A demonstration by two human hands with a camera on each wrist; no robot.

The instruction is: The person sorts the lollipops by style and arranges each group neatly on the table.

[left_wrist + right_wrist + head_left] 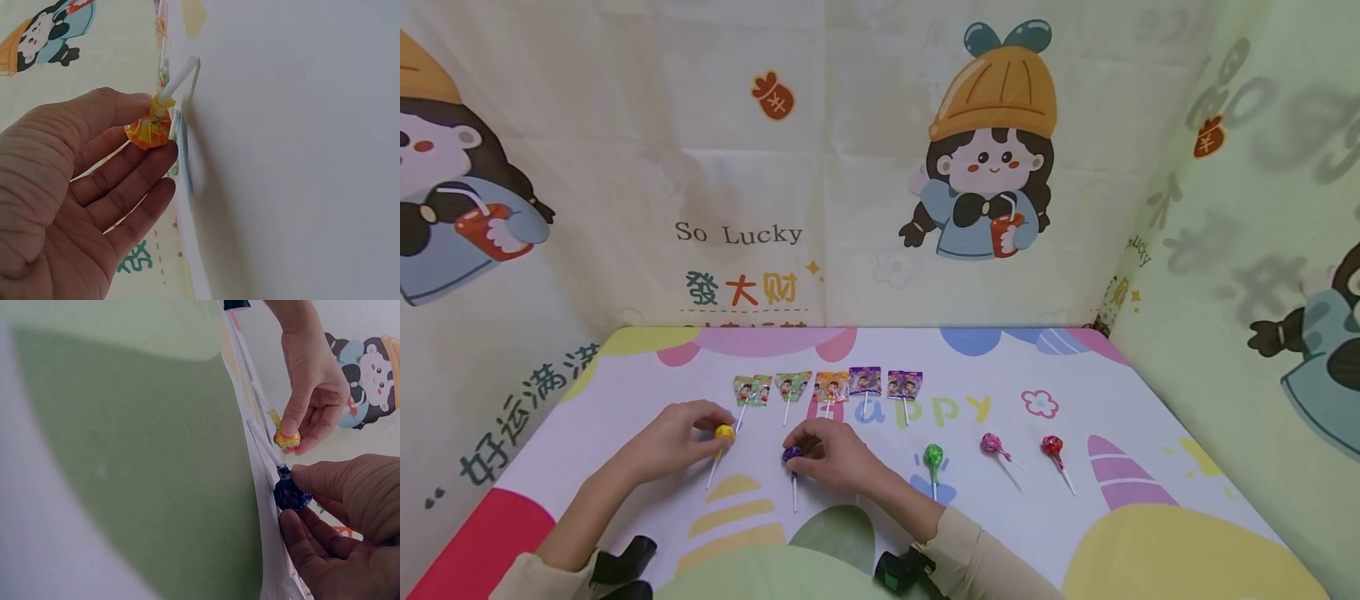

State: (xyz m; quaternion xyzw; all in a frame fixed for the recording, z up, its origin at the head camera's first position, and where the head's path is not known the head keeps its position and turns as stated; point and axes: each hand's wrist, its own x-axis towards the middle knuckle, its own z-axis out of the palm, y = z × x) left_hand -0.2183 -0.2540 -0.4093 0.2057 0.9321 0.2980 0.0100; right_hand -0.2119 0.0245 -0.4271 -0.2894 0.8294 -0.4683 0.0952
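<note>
My left hand (673, 442) pinches a yellow-wrapped lollipop (724, 432) between thumb and fingers, its white stick pointing toward me. In the left wrist view this lollipop (150, 130) shows orange patches, and the stick tip meets the tabletop. To its right, my right hand (835, 454) pinches a dark purple-blue lollipop (792, 454) by its head; the right wrist view shows the shiny wrapper (292, 492) between thumb and fingers. Further right lie a green lollipop (933, 455), a pink lollipop (991, 444) and a red lollipop (1052, 447), sticks toward me.
Behind the hands runs a row of flat-wrapped lollipops: two green packets (752, 390) (793, 385), an orange packet (831, 387) and two purple packets (865, 381) (905, 384). The patterned table (985, 533) ends at a cartoon-printed cloth backdrop (865, 167).
</note>
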